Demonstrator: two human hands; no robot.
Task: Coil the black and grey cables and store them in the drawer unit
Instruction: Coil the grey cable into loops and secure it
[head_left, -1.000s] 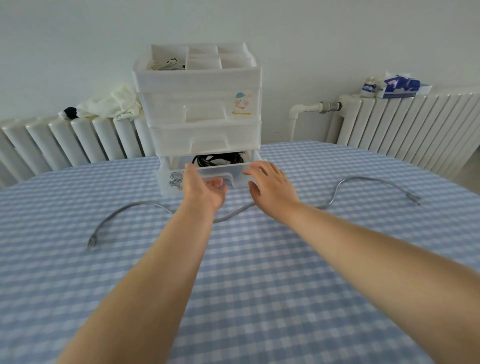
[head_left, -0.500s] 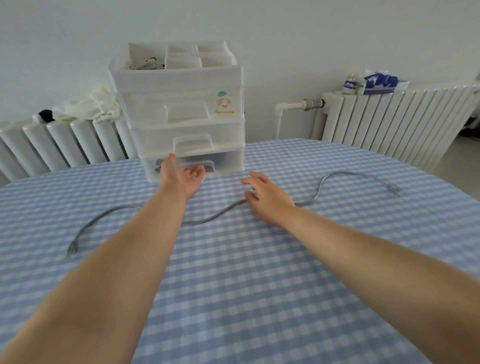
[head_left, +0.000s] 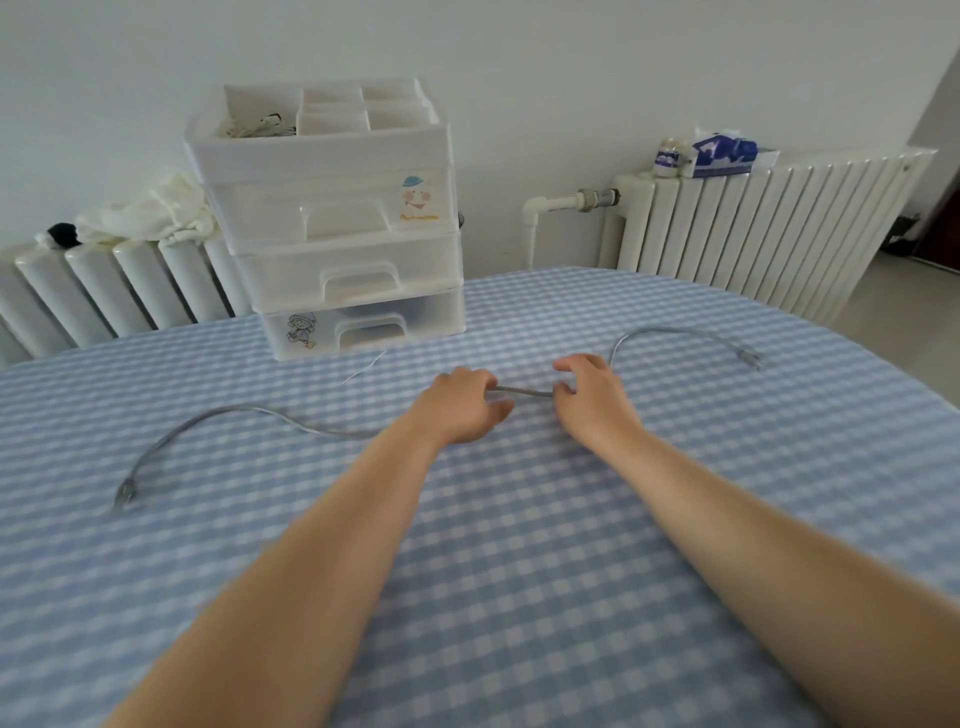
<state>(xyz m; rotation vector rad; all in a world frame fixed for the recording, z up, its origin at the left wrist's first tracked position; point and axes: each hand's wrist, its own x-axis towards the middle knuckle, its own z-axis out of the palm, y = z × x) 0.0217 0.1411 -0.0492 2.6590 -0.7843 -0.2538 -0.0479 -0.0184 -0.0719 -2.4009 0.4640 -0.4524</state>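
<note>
A blue-and-white checked cloth (head_left: 519, 597) covers the table, ribbed white radiators behind it. The thin grey cable (head_left: 249, 413) snakes across the cloth, a plug at each end. The left hand (head_left: 457, 410) and right hand (head_left: 592, 400) each curl their fingers around its middle, a short stretch taut between them. The translucent plastic drawer unit (head_left: 337, 223) stands beyond, all drawers closed.

Both bare forearms reach forward side by side. The left hand (head_left: 460, 407) and right hand (head_left: 592, 397) sit close together, knuckles up, fingers curled in a pinching grip.
</note>
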